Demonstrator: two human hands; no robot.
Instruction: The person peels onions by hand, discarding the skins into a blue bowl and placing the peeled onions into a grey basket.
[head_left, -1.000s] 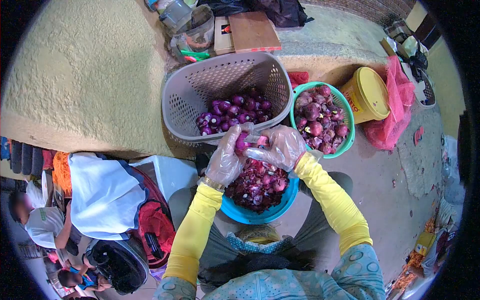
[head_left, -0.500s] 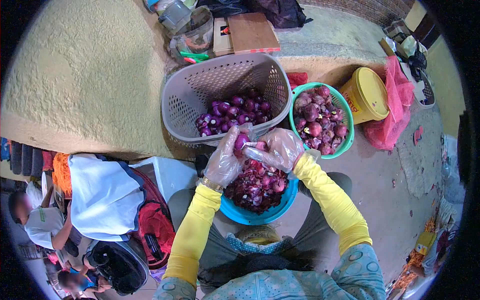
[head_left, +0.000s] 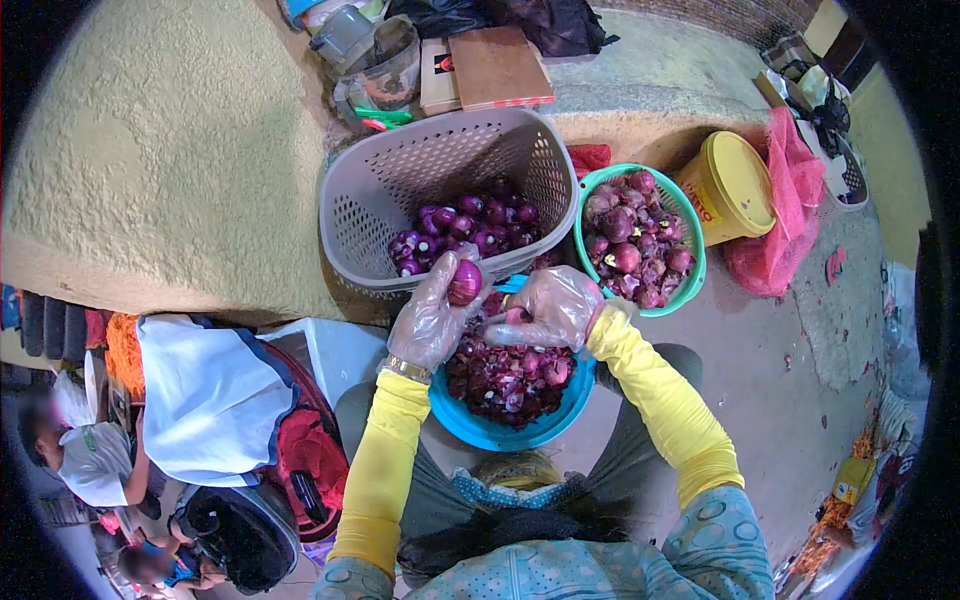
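Observation:
My left hand (head_left: 432, 318), in a clear plastic glove, is closed around a peeled purple onion (head_left: 465, 283) just below the grey basket's near rim. My right hand (head_left: 555, 308), gloved too, has its fingers curled round what looks like a small knife with a reddish handle (head_left: 518, 315); its blade is hard to make out. Both hands are over a blue basin (head_left: 447, 412) filled with onion skins (head_left: 510, 385). Behind them, the grey perforated basket (head_left: 390, 150) holds peeled onions (head_left: 490, 212). A green basket (head_left: 702, 262) to the right contains unpeeled onions (head_left: 625, 240).
Beyond the green basket stand a yellow lidded bucket (head_left: 735, 185) and a pink mesh sack (head_left: 775, 255). Flat boards (head_left: 500, 68) and clear containers (head_left: 385, 70) lie behind the grey basket. A white cloth (head_left: 208, 395) covers something at left, near two other people.
My hands have moved apart. The left, still with the onion, has shifted left, and the right has dropped slightly, away from the onion.

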